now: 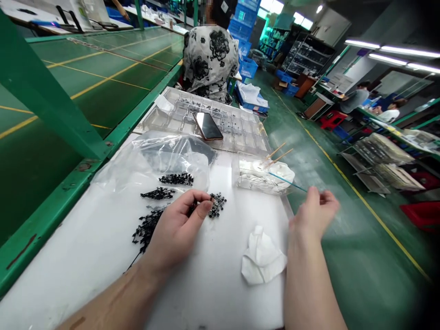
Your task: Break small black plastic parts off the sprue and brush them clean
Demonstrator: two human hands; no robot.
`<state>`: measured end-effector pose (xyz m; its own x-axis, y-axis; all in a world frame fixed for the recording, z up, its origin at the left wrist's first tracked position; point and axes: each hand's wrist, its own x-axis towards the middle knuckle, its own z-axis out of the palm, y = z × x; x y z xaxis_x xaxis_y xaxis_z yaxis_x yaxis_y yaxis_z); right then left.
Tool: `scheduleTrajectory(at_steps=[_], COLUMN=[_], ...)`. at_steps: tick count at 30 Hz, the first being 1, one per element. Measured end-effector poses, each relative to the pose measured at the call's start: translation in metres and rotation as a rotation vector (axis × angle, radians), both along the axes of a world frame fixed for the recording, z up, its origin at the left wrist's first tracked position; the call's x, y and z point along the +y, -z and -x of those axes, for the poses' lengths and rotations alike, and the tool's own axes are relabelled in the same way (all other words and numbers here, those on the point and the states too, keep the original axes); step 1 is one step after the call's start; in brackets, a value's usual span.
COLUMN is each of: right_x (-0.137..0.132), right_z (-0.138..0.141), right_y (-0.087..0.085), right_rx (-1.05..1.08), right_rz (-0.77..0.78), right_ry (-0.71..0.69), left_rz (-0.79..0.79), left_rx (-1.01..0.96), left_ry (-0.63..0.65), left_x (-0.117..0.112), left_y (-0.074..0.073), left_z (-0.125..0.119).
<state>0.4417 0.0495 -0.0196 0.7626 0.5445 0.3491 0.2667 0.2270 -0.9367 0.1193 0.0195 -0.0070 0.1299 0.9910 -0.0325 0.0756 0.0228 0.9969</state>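
Observation:
My left hand [180, 220] is above the white table, thumb and forefinger pinched together on something small and dark that I cannot make out. Just past those fingertips lies a heap of small dark ring-like parts [217, 207]. Black branched plastic pieces [146, 229] lie in bunches left of this hand, partly hidden by it. At the right, beyond the table edge, my right hand [316, 211] grips a thin blue stick [288, 182]. The stick's far end reaches over a clear box [237, 176] with white crumpled tissue [254, 174] in it. Two wooden sticks [277, 156] stand in the tissue.
A folded white cloth [261, 259] lies near the right edge. Behind are a clear plastic bag [172, 151] and a compartmented clear tray [240, 126] carrying a phone [208, 126]. A green metal frame [51, 91] runs along the left. A person [211, 59] sits ahead.

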Motion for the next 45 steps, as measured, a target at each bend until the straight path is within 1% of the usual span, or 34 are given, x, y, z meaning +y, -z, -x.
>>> scheduleTrajectory(at_steps=[1, 2, 3, 4, 6, 7, 8, 9, 11, 14, 19, 22, 23, 25, 28, 30, 33, 38, 42, 45], right_x=[-0.004, -0.008, -0.012, -0.015, -0.019, -0.02, -0.02, -0.019, -0.016, -0.011, -0.008, -0.009, -0.01, -0.012, -0.016, -0.019, -0.023, -0.028, -0.031, -0.033], right_z=[0.011, 0.023, 0.037, 0.051, 0.077, 0.086, 0.092, 0.096, 0.099, 0.097, 0.099, 0.1, 0.099, 0.096, 0.091, 0.088, 0.089, 0.094, 0.096, 0.096], right_y=[-0.002, -0.003, -0.003, -0.002, 0.002, 0.005, 0.007, 0.01, 0.012, 0.014, 0.014, 0.012, 0.011, 0.009, 0.004, 0.0, -0.005, -0.01, -0.011, -0.011], right_rx=[-0.053, -0.119, -0.203, -0.316, -0.59, -0.707, -0.791, -0.833, -0.864, -0.891, -0.942, -0.923, -0.883, -0.734, -0.443, -0.325, -0.232, -0.078, 0.04, 0.122], right_rz=[-0.04, -0.055, -0.029, 0.045, 0.259, 0.357, 0.435, 0.486, 0.549, 0.586, 0.579, 0.56, 0.553, 0.523, 0.402, 0.319, 0.244, 0.142, 0.142, 0.175], right_ry=[0.016, -0.002, -0.086, -0.253, -0.667, -0.823, -0.915, -0.946, -0.945, -0.956, -0.949, -0.91, -0.897, -0.878, -0.857, -0.869, -0.918, -0.941, -1.0, -1.008], left_rz=[-0.01, -0.02, -0.031, -0.04, -0.055, -0.061, -0.066, -0.069, -0.07, -0.081, -0.088, -0.102, -0.11, -0.13, -0.155, -0.164, -0.178, -0.199, -0.203, -0.192], left_rx=[-0.005, -0.006, -0.002, 0.004, 0.019, 0.022, 0.022, 0.018, 0.006, -0.002, 0.014, 0.059, 0.074, 0.098, 0.13, 0.144, 0.152, 0.156, 0.147, 0.141], left_ry=[-0.004, -0.007, -0.01, -0.011, -0.013, -0.012, -0.009, -0.003, 0.016, 0.035, 0.047, 0.072, 0.08, 0.091, 0.11, 0.126, 0.158, 0.225, 0.247, 0.256], left_x=[0.0, 0.0, 0.0, 0.0, 0.001, 0.001, 0.002, 0.003, 0.003, 0.004, 0.003, 0.003, 0.002, 0.002, 0.001, 0.0, 0.0, -0.001, -0.002, -0.002], left_y=[0.0, -0.001, -0.001, -0.002, -0.003, -0.003, -0.004, -0.004, -0.004, -0.003, -0.003, -0.006, -0.007, -0.008, -0.009, -0.008, -0.008, -0.008, -0.007, -0.007], left_z=[0.0, 0.0, 0.0, 0.0, 0.0, 0.0, 0.0, 0.0, -0.001, -0.002, -0.003, -0.005, -0.005, -0.005, -0.006, -0.007, -0.009, -0.012, -0.013, -0.014])
